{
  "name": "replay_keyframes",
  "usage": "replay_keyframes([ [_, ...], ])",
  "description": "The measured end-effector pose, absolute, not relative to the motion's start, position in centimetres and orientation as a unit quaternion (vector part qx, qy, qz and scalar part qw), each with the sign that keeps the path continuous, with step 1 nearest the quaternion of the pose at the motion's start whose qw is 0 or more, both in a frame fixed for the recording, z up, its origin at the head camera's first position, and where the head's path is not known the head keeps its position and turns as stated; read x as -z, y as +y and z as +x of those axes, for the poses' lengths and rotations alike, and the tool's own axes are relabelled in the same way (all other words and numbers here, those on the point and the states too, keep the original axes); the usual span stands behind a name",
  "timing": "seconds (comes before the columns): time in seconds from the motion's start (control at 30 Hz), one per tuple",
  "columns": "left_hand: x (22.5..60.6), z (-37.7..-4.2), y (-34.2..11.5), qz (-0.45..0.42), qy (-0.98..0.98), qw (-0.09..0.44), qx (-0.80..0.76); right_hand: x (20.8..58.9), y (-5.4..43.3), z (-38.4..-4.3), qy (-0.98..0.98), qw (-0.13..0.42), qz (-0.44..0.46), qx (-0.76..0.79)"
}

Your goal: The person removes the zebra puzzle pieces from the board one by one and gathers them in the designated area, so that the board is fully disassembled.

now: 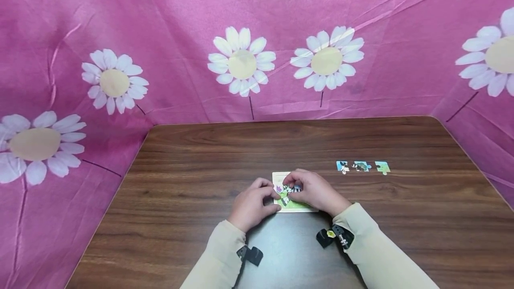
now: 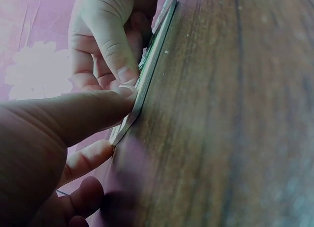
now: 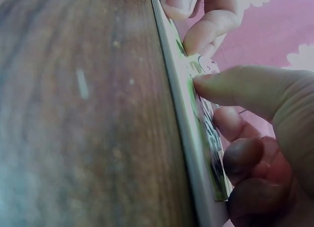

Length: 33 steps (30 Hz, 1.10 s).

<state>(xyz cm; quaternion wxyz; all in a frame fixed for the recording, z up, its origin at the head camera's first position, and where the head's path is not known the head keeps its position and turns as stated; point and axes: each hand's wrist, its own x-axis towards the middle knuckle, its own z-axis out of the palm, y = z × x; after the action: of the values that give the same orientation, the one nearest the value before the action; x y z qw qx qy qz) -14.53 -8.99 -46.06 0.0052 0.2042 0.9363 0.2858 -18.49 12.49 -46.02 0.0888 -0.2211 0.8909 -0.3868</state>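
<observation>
A small jigsaw board (image 1: pixel 279 175) with a pale frame lies flat on the table, its green picture partly covered by both hands. My left hand (image 1: pixel 253 204) holds the board at its near left corner, thumb on the near side and fingers along the left edge. Over the middle of the picture, my right hand (image 1: pixel 315 191) pinches a puzzle piece (image 3: pixel 202 65) between thumb and fingers. That piece sits slightly raised above the board in the right wrist view. Black-and-white striped artwork (image 1: pixel 297 188) shows beneath the right fingers. The fingertips of both hands are close together.
Three loose puzzle pieces lie in a row right of the board: a blue-and-white one (image 1: pixel 342 167), a blue-green one (image 1: pixel 362 166) and a green one (image 1: pixel 383 167). Behind the brown wooden table (image 1: pixel 192 168) hangs a pink cloth (image 1: pixel 172 21) with white flowers.
</observation>
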Motion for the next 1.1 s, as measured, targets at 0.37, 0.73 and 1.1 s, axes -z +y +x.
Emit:
replay_keyframes([
  [0.37,46.12,-14.5,-9.02,0.201,0.937,0.012,-0.286,46.32,12.94,-18.37,0.883,0.08,-0.242,0.394],
  [0.73,45.98,-14.5,-9.0,0.2,0.934,0.013,-0.295,46.48,12.67,-18.26,0.888,0.049,-0.244,0.387],
  [1.1,45.67,-14.4,-9.04,0.204,0.937,0.008,-0.283,46.48,12.25,-18.23,0.9,0.035,-0.228,0.369],
])
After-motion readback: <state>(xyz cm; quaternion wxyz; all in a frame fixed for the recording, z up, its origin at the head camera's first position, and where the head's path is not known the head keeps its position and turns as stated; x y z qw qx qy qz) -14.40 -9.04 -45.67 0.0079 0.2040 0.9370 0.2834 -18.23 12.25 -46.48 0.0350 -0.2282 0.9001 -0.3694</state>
